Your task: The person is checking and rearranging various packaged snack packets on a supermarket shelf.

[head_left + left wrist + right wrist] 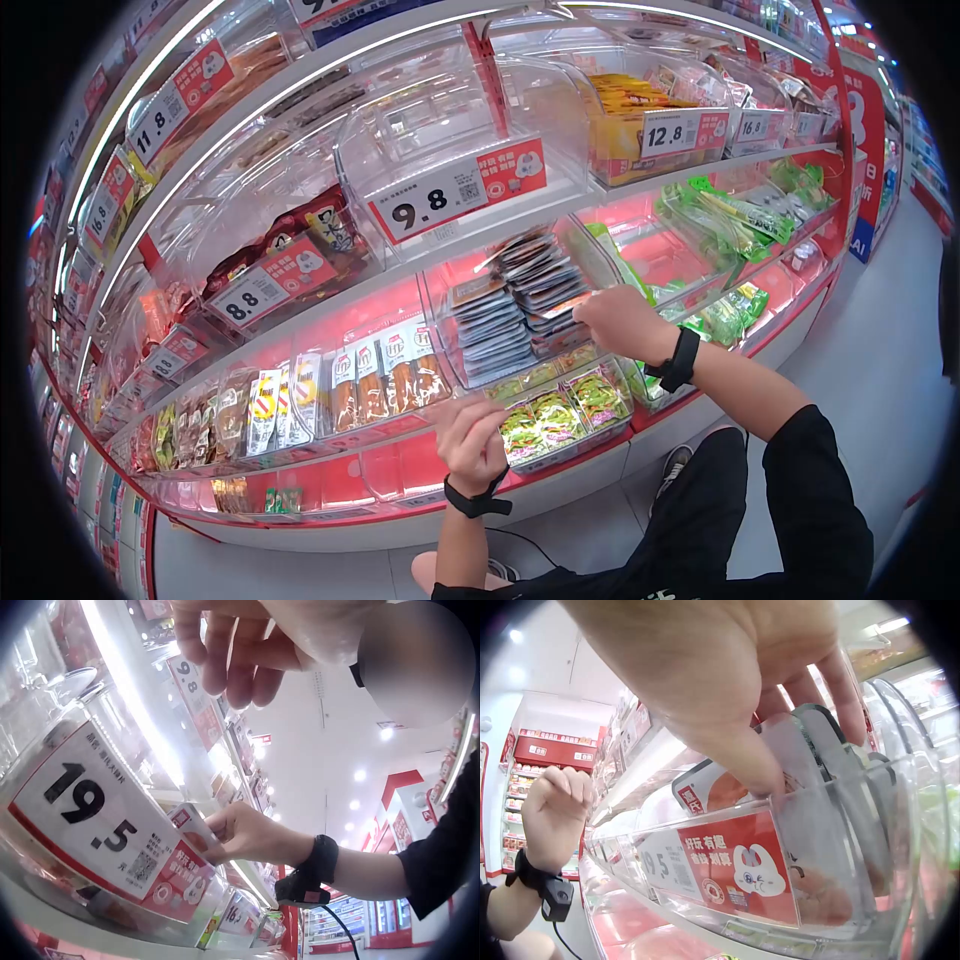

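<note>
In the head view, my right hand [628,324] reaches into a clear bin of stacked flat packets [492,335]. The right wrist view has this hand [705,682] with its thumb on the front of a grey-edged packet [718,793] and its fingers behind it. The left wrist view also shows the right hand [259,836] pinching a packet [193,829]. My left hand [470,440] hovers in front of the shelf edge, holding nothing, with fingers loosely bent; it also appears above the 19.5 price label [82,806] in the left wrist view.
Green-patterned packets [555,420] fill a lower bin. White-labelled packs [375,375] stand to the left, green bags [725,215] lie to the right. A bin with a 9.8 label [440,200] sits above. Grey floor [590,520] shows below the shelf.
</note>
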Demonstrator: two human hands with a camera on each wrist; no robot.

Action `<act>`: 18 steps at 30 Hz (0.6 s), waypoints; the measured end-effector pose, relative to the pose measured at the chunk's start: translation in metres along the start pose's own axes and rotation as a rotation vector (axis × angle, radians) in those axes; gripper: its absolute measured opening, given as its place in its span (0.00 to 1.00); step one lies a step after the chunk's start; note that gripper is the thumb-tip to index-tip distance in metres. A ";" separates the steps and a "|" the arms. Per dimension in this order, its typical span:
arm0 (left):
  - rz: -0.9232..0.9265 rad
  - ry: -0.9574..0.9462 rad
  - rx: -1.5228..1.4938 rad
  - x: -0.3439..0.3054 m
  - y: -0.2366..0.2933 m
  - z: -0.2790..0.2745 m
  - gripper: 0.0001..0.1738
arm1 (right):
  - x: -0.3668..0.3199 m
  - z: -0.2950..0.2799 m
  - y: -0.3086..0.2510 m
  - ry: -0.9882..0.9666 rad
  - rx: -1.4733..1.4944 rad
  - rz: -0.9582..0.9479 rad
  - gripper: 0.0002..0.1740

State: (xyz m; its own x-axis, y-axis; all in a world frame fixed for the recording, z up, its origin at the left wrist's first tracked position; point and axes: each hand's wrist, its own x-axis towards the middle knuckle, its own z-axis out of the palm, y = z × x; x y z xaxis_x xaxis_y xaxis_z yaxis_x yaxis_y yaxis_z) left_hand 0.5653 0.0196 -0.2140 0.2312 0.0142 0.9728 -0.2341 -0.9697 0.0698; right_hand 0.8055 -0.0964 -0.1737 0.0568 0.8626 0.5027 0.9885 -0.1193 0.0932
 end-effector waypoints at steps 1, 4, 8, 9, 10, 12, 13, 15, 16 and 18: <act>-0.025 0.001 -0.022 -0.007 -0.003 0.001 0.09 | 0.002 0.000 -0.001 -0.002 -0.011 0.000 0.02; -0.109 0.030 -0.085 -0.038 -0.011 0.003 0.09 | 0.003 0.001 0.000 0.048 -0.125 -0.126 0.03; -0.193 0.059 -0.163 -0.061 -0.017 0.009 0.09 | 0.002 0.004 -0.001 0.160 -0.180 -0.201 0.04; -0.217 0.055 -0.183 -0.064 -0.012 0.011 0.09 | 0.000 0.002 -0.004 0.176 -0.177 -0.209 0.04; -0.198 0.032 -0.212 -0.063 -0.007 0.012 0.08 | 0.000 0.005 -0.004 0.151 -0.181 -0.174 0.05; -0.162 -0.055 -0.233 -0.064 -0.001 0.017 0.07 | 0.007 0.006 0.001 0.171 -0.207 -0.177 0.04; -0.143 -0.100 -0.240 -0.063 0.001 0.019 0.07 | 0.010 0.006 0.002 0.184 -0.217 -0.178 0.04; -0.145 -0.143 -0.263 -0.067 0.007 0.017 0.06 | 0.013 0.007 0.001 0.190 -0.164 -0.153 0.03; -0.144 -0.156 -0.276 -0.069 0.009 0.018 0.06 | 0.016 0.005 0.002 0.193 -0.139 -0.140 0.03; -0.140 -0.200 -0.276 -0.071 0.011 0.016 0.05 | 0.020 -0.001 0.003 0.178 -0.095 -0.118 0.03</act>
State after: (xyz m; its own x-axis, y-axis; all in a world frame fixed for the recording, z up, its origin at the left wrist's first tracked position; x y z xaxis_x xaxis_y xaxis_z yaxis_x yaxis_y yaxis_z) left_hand 0.5617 0.0036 -0.2859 0.4525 0.0675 0.8892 -0.4271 -0.8589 0.2825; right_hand 0.8096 -0.0801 -0.1629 -0.0921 0.7740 0.6264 0.9688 -0.0758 0.2361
